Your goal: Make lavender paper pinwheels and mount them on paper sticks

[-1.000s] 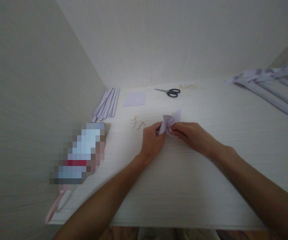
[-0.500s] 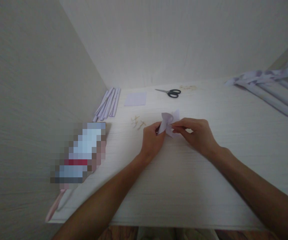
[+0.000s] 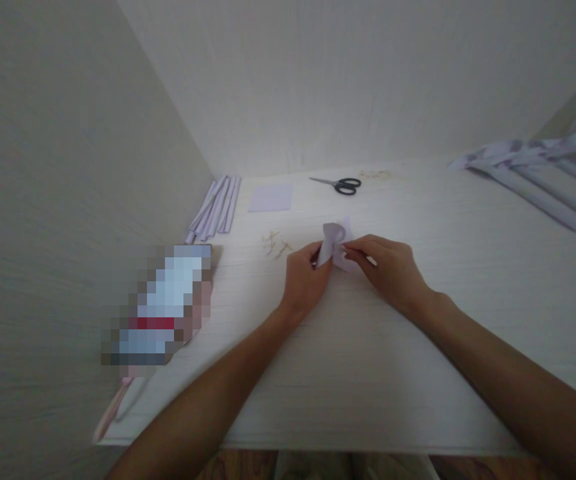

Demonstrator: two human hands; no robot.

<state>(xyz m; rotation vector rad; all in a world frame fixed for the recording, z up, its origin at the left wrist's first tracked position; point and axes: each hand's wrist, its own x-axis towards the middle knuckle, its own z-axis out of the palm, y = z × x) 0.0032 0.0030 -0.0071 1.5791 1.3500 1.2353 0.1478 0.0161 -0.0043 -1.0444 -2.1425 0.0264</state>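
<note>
A pale lilac paper pinwheel [image 3: 327, 245], its blades curled toward the middle, is held just above the table in front of me. My left hand [image 3: 307, 277] grips it from the left, with fingers closed on the paper and partly hidden behind it. At the pinwheel's middle, my right hand [image 3: 385, 267] pinches with thumb and forefinger. Whether something small is also between those fingertips I cannot make out. Several thin tan bits [image 3: 277, 245] lie left of the pinwheel, and scissors [image 3: 338, 185] with black handles lie beyond it.
Rolled paper sticks [image 3: 215, 208] are bundled at the left wall beside a flat lilac paper square [image 3: 271, 198]. More tan bits [image 3: 375, 175] lie by the back wall. Pinwheels on paper sticks [image 3: 523, 155] lie back right. A blurred-out object [image 3: 168, 300] stands at the left edge.
My right hand has shifted slightly left, still pinching at the pinwheel's middle. The pinwheel's right side has turned or folded inward a little. My left hand has hardly moved.
</note>
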